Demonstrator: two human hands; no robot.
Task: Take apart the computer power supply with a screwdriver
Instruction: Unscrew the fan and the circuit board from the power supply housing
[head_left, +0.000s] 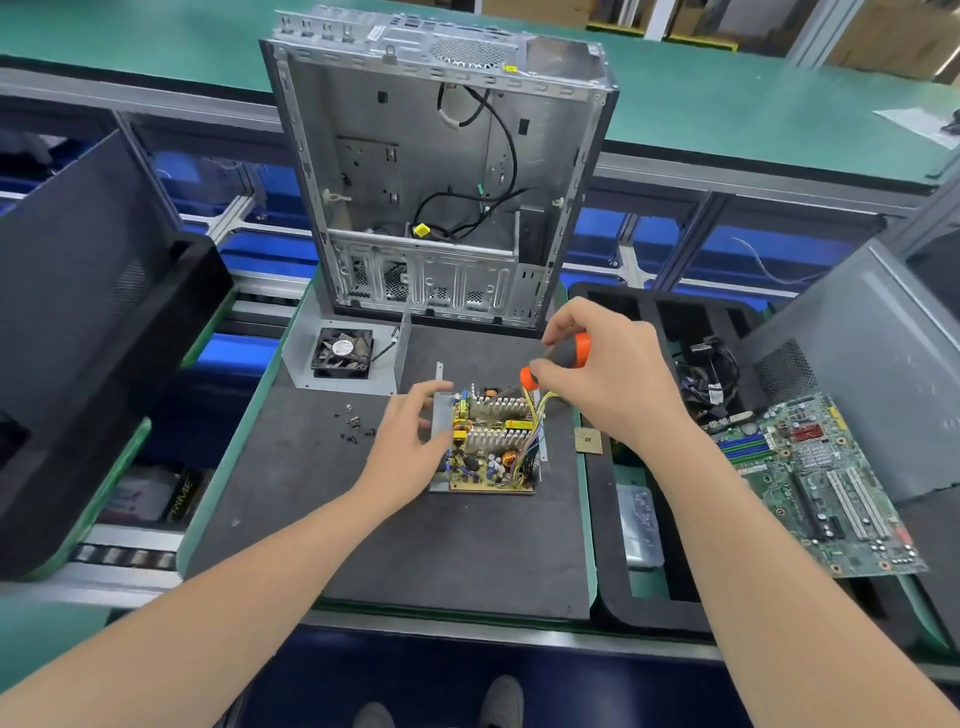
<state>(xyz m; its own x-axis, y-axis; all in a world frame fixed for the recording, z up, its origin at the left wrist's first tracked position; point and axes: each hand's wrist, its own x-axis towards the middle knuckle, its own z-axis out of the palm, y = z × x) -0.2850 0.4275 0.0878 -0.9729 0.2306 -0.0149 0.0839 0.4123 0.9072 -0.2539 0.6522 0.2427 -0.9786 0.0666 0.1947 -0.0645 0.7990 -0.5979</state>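
The opened power supply (491, 441) lies on the dark mat, its circuit board with heat sinks, coils and coloured wires bare in a metal base. My left hand (410, 439) rests against its left side, fingers relaxed on the metal wall. My right hand (608, 379) grips the orange and black screwdriver (563, 358) above the board's far right corner; the shaft is hidden. The supply's removed cover with its black fan (343, 353) lies to the far left. Several loose screws (356, 423) sit left of the supply.
An empty grey computer case (441, 171) stands upright behind the mat. A small chip (588, 440) lies at the mat's right edge. A green motherboard (815, 478) and a cable bundle (709, 374) fill the black tray on the right. Dark case panels stand at the left.
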